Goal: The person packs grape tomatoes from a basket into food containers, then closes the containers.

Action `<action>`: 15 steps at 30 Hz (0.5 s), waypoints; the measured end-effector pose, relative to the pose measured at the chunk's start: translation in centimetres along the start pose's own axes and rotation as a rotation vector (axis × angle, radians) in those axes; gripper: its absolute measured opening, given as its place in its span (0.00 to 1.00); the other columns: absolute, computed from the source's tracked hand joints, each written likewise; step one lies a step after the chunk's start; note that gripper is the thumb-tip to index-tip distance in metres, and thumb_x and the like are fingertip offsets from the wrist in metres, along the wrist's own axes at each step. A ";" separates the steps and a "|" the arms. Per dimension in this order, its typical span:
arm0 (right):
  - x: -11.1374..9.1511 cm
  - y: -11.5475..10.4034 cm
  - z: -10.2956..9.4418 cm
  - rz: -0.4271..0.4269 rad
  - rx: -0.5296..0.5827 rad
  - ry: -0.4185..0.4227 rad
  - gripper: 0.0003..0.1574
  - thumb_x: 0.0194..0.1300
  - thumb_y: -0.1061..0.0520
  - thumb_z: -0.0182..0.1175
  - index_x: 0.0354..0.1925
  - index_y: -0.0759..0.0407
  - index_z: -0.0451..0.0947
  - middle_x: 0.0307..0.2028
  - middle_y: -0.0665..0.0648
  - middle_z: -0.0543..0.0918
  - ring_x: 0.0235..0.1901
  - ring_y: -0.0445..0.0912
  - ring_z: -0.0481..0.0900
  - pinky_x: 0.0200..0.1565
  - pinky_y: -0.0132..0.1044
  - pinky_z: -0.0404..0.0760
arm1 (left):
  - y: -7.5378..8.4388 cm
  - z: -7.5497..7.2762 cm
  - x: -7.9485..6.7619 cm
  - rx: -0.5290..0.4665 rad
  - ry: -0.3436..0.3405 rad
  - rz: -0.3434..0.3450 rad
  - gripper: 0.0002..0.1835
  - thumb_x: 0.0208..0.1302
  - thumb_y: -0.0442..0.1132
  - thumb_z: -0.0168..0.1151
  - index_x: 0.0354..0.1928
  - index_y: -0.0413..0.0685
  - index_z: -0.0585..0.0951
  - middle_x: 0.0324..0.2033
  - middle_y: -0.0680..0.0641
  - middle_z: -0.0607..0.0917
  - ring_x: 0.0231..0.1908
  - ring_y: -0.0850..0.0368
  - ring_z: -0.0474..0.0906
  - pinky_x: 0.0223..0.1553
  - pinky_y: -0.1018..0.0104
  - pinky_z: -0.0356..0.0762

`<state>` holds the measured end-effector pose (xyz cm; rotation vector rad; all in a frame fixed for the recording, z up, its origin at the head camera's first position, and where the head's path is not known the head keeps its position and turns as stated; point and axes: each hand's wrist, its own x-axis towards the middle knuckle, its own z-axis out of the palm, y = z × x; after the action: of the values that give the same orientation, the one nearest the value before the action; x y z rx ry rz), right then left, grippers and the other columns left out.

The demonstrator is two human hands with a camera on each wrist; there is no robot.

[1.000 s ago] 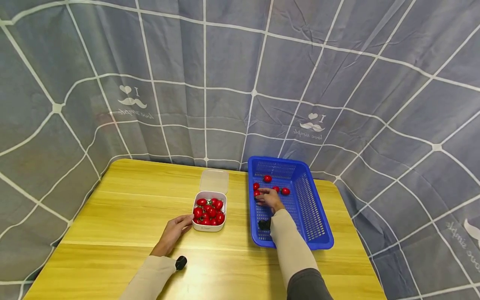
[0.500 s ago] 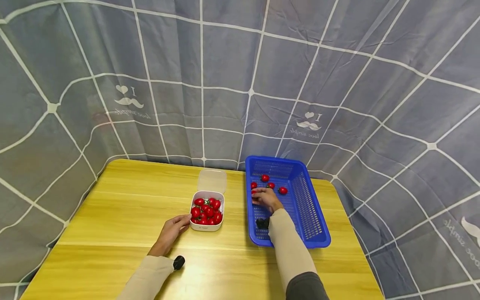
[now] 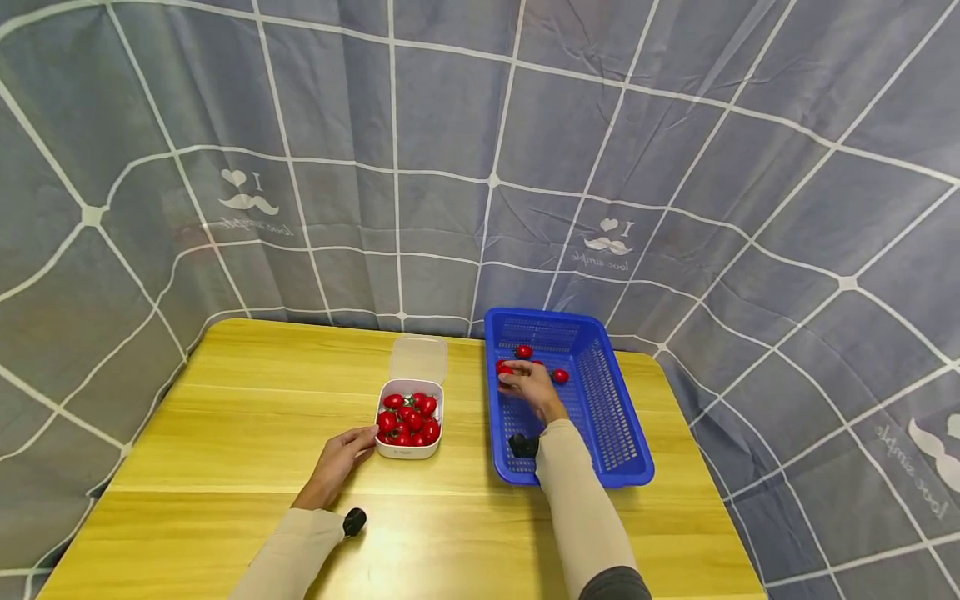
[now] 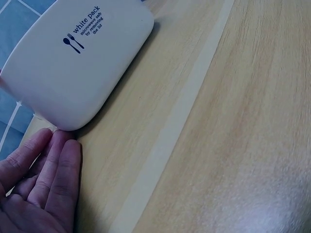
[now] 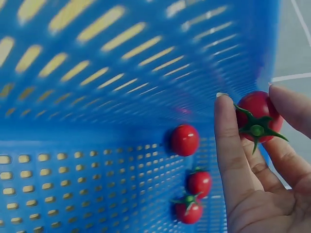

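My right hand [image 3: 529,387] is inside the blue plastic basket [image 3: 613,417], near its left side. Thumb and fingers pinch a cherry tomato [image 5: 260,114] with a green stem star, seen up close in the right wrist view. Other cherry tomatoes [image 5: 184,140] lie beyond it on the basket's bottom. My left hand [image 3: 341,458] rests on the table at the left of a white lunch box [image 3: 406,452]. Its fairly straight fingers [image 4: 63,170] touch the box's lower corner. Several red cherry tomatoes [image 3: 412,421] fill the box.
The box's translucent lid [image 3: 418,359] stands open at its back edge. Both containers sit on a yellow wooden table [image 3: 247,400], with a strip of tabletop between them. A grey checked curtain [image 3: 442,217] hangs behind the table and at its sides.
My right hand has closed its fingers on a cherry tomato and moved slightly up and back in the basket. My left hand stays at the box. The whole view has shifted slightly.
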<state>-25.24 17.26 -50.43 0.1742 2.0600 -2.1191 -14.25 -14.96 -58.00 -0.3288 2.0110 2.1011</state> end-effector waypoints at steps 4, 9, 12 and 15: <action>-0.7 -0.7 0.3 -0.035 0.035 0.023 0.24 0.60 0.78 0.58 0.55 0.81 0.69 0.36 0.61 0.79 0.28 0.45 0.82 0.44 0.46 0.86 | 0.0 -0.1 0.0 -0.011 -0.003 -0.009 0.33 0.70 0.50 0.57 0.62 0.27 0.69 0.61 0.33 0.71 0.53 0.59 0.74 0.60 0.66 0.74; -1.3 -1.6 0.9 -0.100 0.071 0.048 0.23 0.58 0.78 0.59 0.53 0.81 0.69 0.34 0.60 0.78 0.27 0.45 0.83 0.36 0.37 0.88 | 0.2 -0.1 0.0 -0.020 -0.010 -0.012 0.34 0.69 0.51 0.58 0.62 0.27 0.68 0.62 0.33 0.70 0.51 0.61 0.74 0.59 0.67 0.74; -1.8 -2.1 1.4 -0.137 0.078 0.061 0.21 0.58 0.78 0.60 0.51 0.80 0.70 0.33 0.60 0.79 0.27 0.45 0.83 0.35 0.37 0.88 | 0.3 -0.1 0.0 -0.014 -0.013 -0.017 0.35 0.68 0.52 0.58 0.63 0.27 0.68 0.62 0.33 0.69 0.53 0.59 0.74 0.60 0.66 0.73; -2.2 -2.6 2.1 -0.163 0.060 0.056 0.21 0.57 0.78 0.60 0.51 0.81 0.71 0.33 0.61 0.79 0.27 0.45 0.83 0.36 0.39 0.88 | 0.2 -0.1 0.0 -0.008 -0.015 -0.028 0.36 0.68 0.53 0.58 0.63 0.27 0.67 0.63 0.33 0.69 0.55 0.56 0.73 0.61 0.64 0.72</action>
<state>-23.51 15.31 -47.35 0.0768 2.1089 -2.2977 -14.29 -15.05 -57.76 -0.3402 1.9790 2.0887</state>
